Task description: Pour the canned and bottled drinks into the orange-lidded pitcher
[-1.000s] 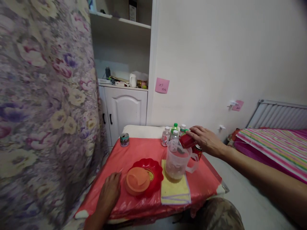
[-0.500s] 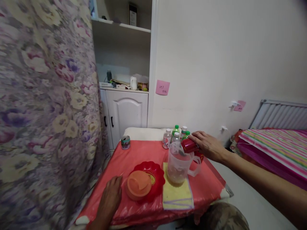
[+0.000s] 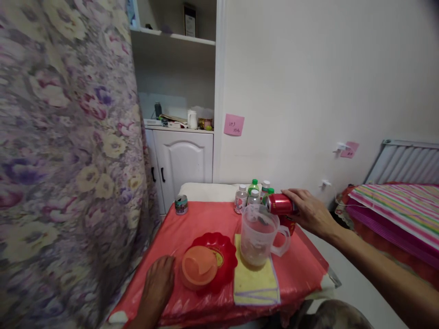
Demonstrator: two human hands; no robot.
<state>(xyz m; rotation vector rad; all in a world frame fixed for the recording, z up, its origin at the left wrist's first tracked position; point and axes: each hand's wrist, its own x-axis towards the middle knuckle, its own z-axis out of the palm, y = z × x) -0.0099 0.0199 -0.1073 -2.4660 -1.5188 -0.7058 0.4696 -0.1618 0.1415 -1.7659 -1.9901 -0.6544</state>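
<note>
My right hand (image 3: 305,208) is wrapped round a red drink can (image 3: 280,204), which lies almost on its side just above the right rim of a clear plastic jug (image 3: 257,240). A little cloudy liquid shows in the bottom of the jug, which stands on a folded yellow cloth (image 3: 255,290). Behind the jug's handle another red can (image 3: 289,224) is partly hidden. My left hand (image 3: 158,281) rests on the table with its fingers curled together and nothing visible in them. Nearest to it is an orange bowl-like container (image 3: 199,266) on a red scalloped plate (image 3: 226,253).
Several plastic bottles (image 3: 240,200) with white and green caps stand behind the jug. An opened small can (image 3: 181,204) is at the table's back left. Red plastic sheeting (image 3: 202,219) covers the table. A floral curtain (image 3: 68,160) hangs at left; a bed (image 3: 398,214) is at right.
My right hand has drawn the can slightly right and tipped it back toward level, from mouth-down over the jug. My left hand's fingers are more curled in.
</note>
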